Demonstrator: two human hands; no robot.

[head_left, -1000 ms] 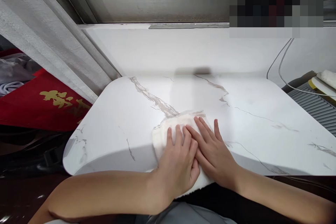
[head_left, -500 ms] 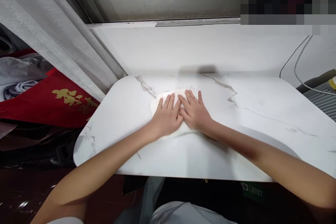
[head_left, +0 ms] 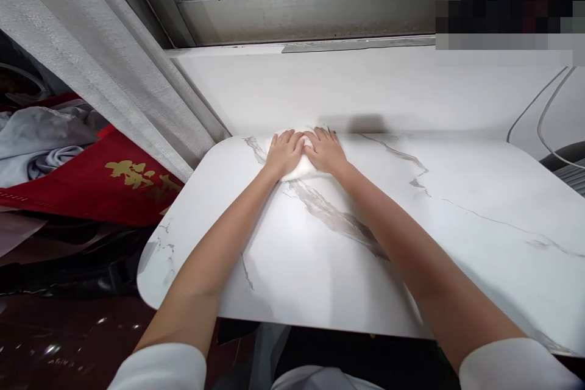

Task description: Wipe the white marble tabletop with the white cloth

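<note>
A white cloth (head_left: pixel 299 169) lies on the white marble-patterned table (head_left: pixel 292 274), close to its back edge by the wall. My left hand (head_left: pixel 286 153) rests flat on the cloth's left part, palm down with the fingers spread. Beside it, my right hand (head_left: pixel 326 150) presses on the right part, its fingers also stretched out. The thumbs are close together over the cloth. Both palms hide much of the cloth.
A grey curtain (head_left: pixel 105 42) hangs at the left, next to a red cloth with gold characters (head_left: pixel 132 173) and some grey fabric (head_left: pixel 43 128). Behind the table are a white wall (head_left: pixel 292 85) and a window. Cables (head_left: pixel 539 109) hang at the right.
Both hands and the cloth have moved away from me, from the table's middle to its back edge. The arms are stretched further out, and the view has shifted slightly.
</note>
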